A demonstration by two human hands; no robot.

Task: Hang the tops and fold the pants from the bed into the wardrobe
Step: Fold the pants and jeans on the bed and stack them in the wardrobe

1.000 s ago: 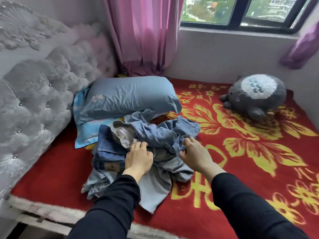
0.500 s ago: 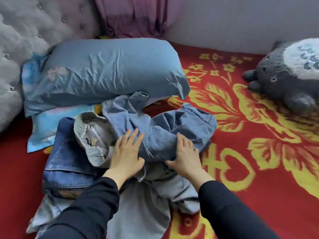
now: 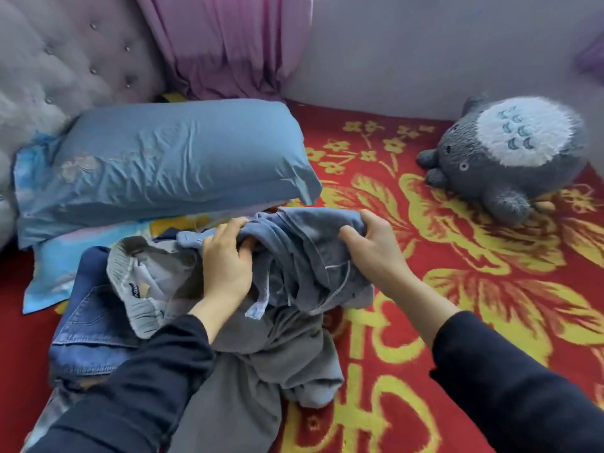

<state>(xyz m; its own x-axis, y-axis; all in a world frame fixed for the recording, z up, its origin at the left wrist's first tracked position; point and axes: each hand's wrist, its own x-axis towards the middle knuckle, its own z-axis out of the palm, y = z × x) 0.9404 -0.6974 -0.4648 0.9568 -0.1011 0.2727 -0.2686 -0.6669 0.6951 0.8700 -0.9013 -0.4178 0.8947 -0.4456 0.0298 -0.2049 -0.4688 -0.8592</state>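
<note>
Nearest us, two dark sleeves [image 3: 140, 387] reach in from the lower edge. Between them a limp grey garment [image 3: 261, 361] spills toward the near side of the red blanket [image 3: 474, 289]. Left of it lie dark blue jeans [image 3: 88, 325], with pale grey pants [image 3: 143, 282] on top, elastic waistband uppermost. Just beyond, at the far end of the heap, sits the piece in hand: a crumpled blue denim garment [image 3: 300, 253], and we cannot tell whether it is a top or pants. The left hand [image 3: 225, 259] has its fingers curled into the left end of the bunch, and the right hand [image 3: 376, 246] pinches the right end between thumb and fingers. The bundle's long axis therefore runs left to right between the two grips, and its loose folds hang toward us onto the grey garment. We judge that freeing it means lifting up and spreading the hands apart along that axis, since the rest of the pile lies below and to the near left. Farther back a blue pillow [image 3: 176, 161] rests on the left and a grey plush toy [image 3: 510, 155] on the right. Behind them stand a tufted headboard [image 3: 65, 60] and a pink curtain [image 3: 228, 44]. No wardrobe shows.
</note>
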